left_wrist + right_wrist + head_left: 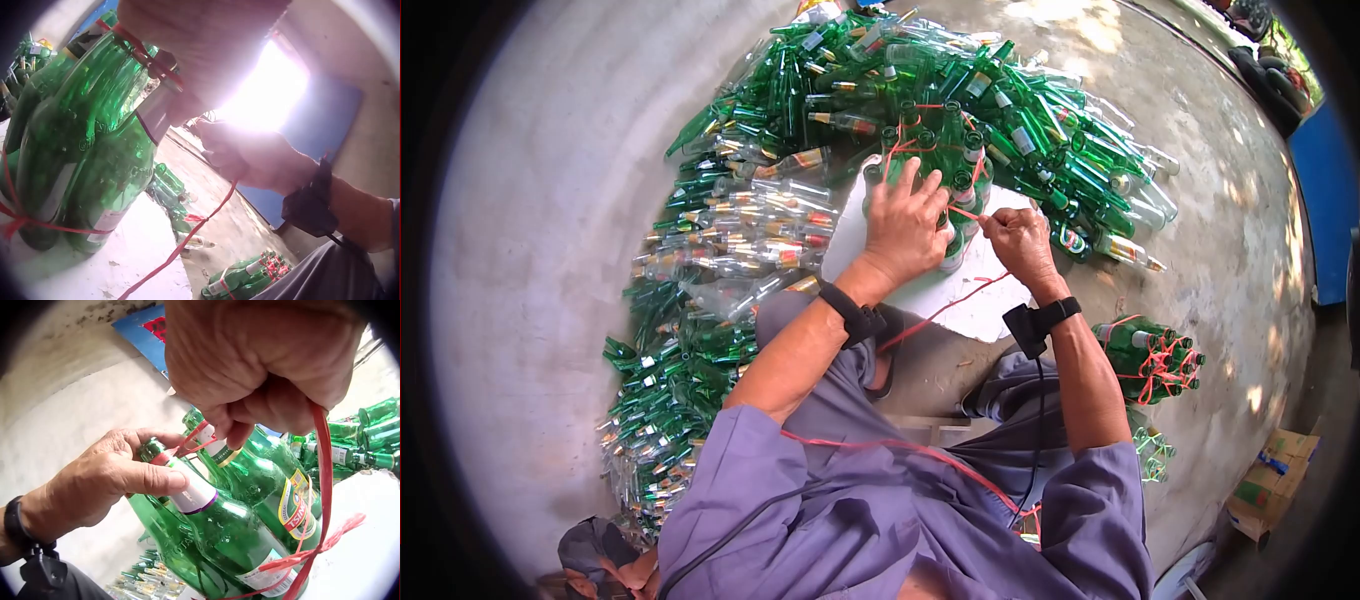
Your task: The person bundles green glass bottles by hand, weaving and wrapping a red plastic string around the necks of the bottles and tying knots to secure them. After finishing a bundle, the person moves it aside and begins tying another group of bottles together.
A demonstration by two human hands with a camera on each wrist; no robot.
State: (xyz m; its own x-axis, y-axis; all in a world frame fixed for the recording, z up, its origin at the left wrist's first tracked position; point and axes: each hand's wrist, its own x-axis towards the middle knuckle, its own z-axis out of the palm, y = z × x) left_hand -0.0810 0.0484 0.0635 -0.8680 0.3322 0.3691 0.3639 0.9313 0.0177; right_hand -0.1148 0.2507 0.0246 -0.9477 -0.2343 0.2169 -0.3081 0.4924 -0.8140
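Note:
A bundle of upright green glass bottles (953, 125) stands on a white board (900, 300) before me, with red plastic string around the bottles low down and at the necks. My left hand (903, 228) is over the near left of the bundle. In the right wrist view its thumb presses the white-labelled neck of one bottle (194, 490), fingers behind. To the right, my right hand (1020, 243) has its fingers curled tightly, pinching the red string (323, 469). A short stretch of that string runs taut to the necks; its tail drops from the fist past a knot low on the bundle.
Loose green bottles (1025, 125) lie heaped behind the board, and clear bottles (765, 225) are stacked at left. A tied bottle bundle (1150, 360) lies on the floor at right, near a cardboard box (1268, 485). More red string (900, 443) crosses my lap.

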